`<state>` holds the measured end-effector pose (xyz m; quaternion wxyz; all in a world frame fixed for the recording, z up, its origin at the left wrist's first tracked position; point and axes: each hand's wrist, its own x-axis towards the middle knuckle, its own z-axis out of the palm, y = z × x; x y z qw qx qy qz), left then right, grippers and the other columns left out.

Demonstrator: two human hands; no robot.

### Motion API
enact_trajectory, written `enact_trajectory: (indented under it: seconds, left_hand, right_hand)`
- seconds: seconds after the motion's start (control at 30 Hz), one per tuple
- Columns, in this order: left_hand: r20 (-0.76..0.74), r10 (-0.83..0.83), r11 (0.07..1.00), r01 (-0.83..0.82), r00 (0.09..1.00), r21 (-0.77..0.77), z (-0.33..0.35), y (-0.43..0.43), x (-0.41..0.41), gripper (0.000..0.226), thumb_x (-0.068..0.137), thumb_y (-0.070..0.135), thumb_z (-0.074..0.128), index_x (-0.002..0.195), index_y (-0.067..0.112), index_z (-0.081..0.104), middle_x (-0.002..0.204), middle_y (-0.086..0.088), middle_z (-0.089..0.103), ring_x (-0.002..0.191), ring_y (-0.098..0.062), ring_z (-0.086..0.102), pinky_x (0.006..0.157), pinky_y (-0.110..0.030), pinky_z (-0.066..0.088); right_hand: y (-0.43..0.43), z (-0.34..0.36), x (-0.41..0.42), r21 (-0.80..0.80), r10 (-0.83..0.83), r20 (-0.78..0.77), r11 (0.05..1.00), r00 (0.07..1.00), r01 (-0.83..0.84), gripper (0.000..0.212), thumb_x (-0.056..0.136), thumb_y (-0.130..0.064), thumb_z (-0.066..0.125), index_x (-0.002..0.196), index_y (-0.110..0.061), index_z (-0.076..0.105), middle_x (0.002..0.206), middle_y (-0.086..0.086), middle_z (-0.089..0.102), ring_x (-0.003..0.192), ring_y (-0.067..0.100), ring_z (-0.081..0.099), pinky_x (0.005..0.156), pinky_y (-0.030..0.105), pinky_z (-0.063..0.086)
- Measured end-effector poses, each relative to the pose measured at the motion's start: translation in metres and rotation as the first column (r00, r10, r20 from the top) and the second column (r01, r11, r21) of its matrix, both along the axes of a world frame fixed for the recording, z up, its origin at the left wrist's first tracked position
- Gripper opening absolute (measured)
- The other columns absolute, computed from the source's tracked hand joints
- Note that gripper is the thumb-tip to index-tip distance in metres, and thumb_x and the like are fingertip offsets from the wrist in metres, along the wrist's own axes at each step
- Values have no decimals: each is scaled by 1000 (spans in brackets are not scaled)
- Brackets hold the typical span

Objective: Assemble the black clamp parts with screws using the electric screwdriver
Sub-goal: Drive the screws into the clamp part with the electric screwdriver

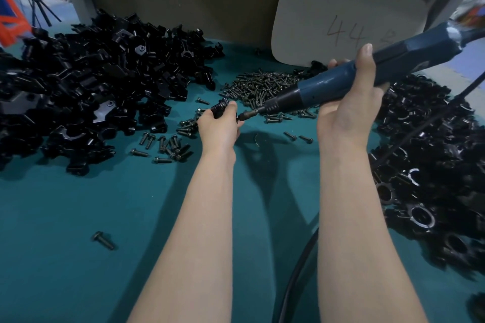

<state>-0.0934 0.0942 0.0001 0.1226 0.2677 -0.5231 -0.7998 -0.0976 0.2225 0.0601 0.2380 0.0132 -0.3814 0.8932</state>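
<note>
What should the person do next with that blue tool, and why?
Likely press the screwdriver in and run it: its tip meets the clamp part gripped by the left hand, and the right hand holds the tool's body.

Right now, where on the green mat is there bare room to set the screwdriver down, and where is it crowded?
Bare: the near-left mat, bordered by the left clamp pile behind and the left forearm, holding one stray screw. Also the strip between the forearms, beyond the cable. Crowded: the screw heap and the right clamp pile.
</note>
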Motion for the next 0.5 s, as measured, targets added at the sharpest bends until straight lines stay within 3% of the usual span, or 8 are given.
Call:
enact_trajectory:
  seconds: [0.07,0.17,0.33,0.5]
  left_hand:
    - [3,6,1000,-6,1000,18,0,-1,-1,17,97,21,57,83,15,47,97,-14,66,86,-21,64,66,-24,49]
    - [20,19,998,-20,1000,59,-1,0,-1,16,97,21,57,84,15,49,77,-8,63,80,-21,62,67,-24,53]
    - [53,66,997,-68,996,44,-4,-2,-2,17,97,23,57,84,15,49,92,-8,64,80,-19,65,72,-26,53]
    - [49,82,996,-82,995,14,-4,0,-1,20,97,24,56,82,15,47,86,-8,63,73,-18,64,73,-29,53]
  right_hand:
    - [-3,0,0,22,-6,-23,1000,1000,6,55,95,-14,56,142,-9,27,100,5,54,77,13,61,77,24,52]
    - [-11,2,2,108,-5,-79,994,997,13,57,96,-11,54,144,-8,23,102,6,53,79,12,60,87,28,52]
    - [-20,0,2,157,30,-106,988,994,-13,59,96,-10,54,144,-15,20,104,4,53,78,9,60,90,28,50]
    - [-18,-2,2,131,16,-78,991,997,-6,61,96,-10,53,146,-15,18,112,12,51,83,15,58,93,33,49]
